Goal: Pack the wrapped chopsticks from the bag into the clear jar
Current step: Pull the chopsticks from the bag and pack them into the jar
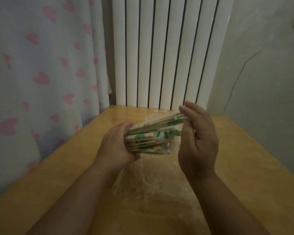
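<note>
My left hand [115, 145] wraps round the clear jar [143, 146], tipped sideways above the table [244, 158], presumably to ease loading. Wrapped chopsticks [159, 123] nearly fill it and several jut out. My right hand [199, 143] meets their ends; pinching or pushing, I cannot tell. The bag [143, 180] lies beneath

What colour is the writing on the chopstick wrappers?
Green. The wrapped chopsticks have green print on their wrappers, shown best in the head view.
</note>
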A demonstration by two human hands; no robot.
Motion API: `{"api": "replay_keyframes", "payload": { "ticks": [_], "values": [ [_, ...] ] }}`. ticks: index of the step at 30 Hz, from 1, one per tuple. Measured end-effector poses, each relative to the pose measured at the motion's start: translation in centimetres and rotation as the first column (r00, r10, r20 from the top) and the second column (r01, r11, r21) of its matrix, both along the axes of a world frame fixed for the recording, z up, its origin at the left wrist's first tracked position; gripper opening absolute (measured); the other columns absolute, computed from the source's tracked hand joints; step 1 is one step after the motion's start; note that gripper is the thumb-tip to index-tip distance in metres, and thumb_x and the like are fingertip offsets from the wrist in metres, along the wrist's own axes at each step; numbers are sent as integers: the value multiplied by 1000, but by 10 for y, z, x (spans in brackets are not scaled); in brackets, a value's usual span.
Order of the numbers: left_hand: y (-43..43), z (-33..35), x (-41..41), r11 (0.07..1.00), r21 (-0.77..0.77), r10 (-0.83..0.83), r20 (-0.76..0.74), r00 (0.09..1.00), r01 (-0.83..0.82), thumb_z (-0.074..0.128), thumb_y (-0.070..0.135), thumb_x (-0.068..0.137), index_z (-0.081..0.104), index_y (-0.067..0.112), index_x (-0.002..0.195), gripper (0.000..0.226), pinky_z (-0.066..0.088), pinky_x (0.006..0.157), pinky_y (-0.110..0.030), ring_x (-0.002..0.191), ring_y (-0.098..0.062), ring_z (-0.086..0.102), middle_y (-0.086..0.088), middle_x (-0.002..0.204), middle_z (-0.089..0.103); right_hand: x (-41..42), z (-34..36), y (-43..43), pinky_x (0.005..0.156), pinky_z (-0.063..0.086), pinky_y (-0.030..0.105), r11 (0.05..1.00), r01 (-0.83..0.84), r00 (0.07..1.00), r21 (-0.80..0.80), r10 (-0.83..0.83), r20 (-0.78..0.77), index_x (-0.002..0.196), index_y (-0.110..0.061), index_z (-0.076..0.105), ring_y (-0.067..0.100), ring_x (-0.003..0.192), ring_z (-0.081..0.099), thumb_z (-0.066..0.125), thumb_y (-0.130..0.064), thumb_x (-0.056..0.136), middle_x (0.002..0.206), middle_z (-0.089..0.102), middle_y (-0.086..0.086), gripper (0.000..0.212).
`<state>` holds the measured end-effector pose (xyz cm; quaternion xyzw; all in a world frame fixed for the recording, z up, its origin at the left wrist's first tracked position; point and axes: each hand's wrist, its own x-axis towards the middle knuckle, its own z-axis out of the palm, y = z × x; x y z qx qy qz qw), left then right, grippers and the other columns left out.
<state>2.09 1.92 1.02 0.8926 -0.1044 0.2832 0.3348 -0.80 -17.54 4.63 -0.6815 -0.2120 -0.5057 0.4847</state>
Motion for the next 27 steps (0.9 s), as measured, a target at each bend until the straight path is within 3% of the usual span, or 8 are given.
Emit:
{"api": "replay_keyframes", "payload": {
  "ticks": [2,4,11,18,21,23,25,27],
  "values": [
    [0,0,-1,1000,-19,5,0,1000,-5,91,27,46,48,27,132,96,43,98,-36,115,-13,48,11,123,54,-1,-2,4,82,46,11,998,-51,995,-34,48,-84,129,-12,57,-2,105,55,41,-21,95,116,58,-3,38],
    [-1,1,-4,999,-47,6,-13,1000,-6,91,25,47,48,29,132,96,43,98,-36,115,-11,46,15,120,51,-2,-4,7,74,51,17,992,-42,988,-120,24,-153,130,-18,54,2,97,56,42,-31,94,112,57,-7,41],
    [-7,0,-7,998,-64,11,-37,999,-13,91,22,50,44,33,134,97,43,100,-42,113,-5,41,23,115,40,4,-11,11,85,51,27,934,-60,941,-352,-64,-331,125,-25,54,3,110,48,42,-54,88,135,46,-13,49],
    [-5,-8,-3,999,14,35,-12,999,-35,88,24,51,47,31,132,92,41,100,-39,117,-12,44,11,127,51,5,-23,18,83,52,38,844,-90,914,-529,-141,-380,124,-25,58,7,92,51,48,-44,93,107,61,-9,38],
    [-2,-7,-3,999,25,49,-20,999,-48,88,25,53,46,32,133,90,39,102,-42,120,-13,43,11,129,51,9,-28,19,93,48,40,856,-87,916,-510,-133,-379,127,-27,59,6,103,48,41,-50,93,121,59,-9,45],
    [-4,-3,-5,998,32,51,-36,998,-50,89,26,52,45,33,134,93,38,104,-42,121,-12,42,12,130,50,12,-28,18,99,45,41,911,-39,915,-411,-133,-382,132,-31,54,7,116,46,34,-55,93,131,54,-10,51],
    [-6,-1,-5,998,45,43,-34,998,-42,90,28,50,46,32,134,94,38,103,-38,120,-12,42,13,128,51,12,-28,16,95,50,40,957,-48,907,-285,-78,-414,133,-33,51,9,117,49,34,-55,93,131,53,-11,49],
    [-7,0,-6,998,60,37,-26,999,-35,91,29,49,47,31,133,94,38,100,-37,118,-12,43,12,126,52,11,-27,17,83,56,39,970,-76,898,-230,-34,-438,126,-29,57,9,105,57,35,-51,94,117,58,-11,44]
  ]
}}
